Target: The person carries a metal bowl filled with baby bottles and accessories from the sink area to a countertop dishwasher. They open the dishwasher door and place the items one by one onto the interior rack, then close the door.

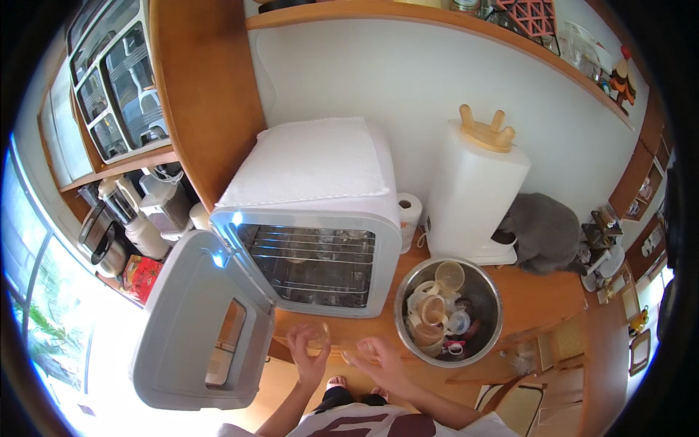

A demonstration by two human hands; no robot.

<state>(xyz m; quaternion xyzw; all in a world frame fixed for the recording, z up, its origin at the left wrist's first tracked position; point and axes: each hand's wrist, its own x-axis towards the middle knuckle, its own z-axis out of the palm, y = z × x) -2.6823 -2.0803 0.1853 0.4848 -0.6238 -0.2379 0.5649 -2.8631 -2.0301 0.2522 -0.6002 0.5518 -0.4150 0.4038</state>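
Observation:
Before the open cabinet, my left hand (307,352) holds a small clear cup (318,336). To its right, my right hand (379,359) holds another small clear piece (367,352), its shape hard to make out. Above my hands a white countertop cabinet (389,273) with wire racks (314,255) has its grey door (183,328) swung wide to the left; some clear items stand inside. Right of my right hand, a stainless steel bowl (494,333) contains clear cups, small lids and other plastic parts.
A white dispenser (469,191) with a wooden-legged piece on top stands behind the bowl, a paper roll (408,218) on its left. A grey cat (546,232) crouches at the dispenser's right. Kitchen appliances line the left shelf. A chair (510,401) stands at lower right.

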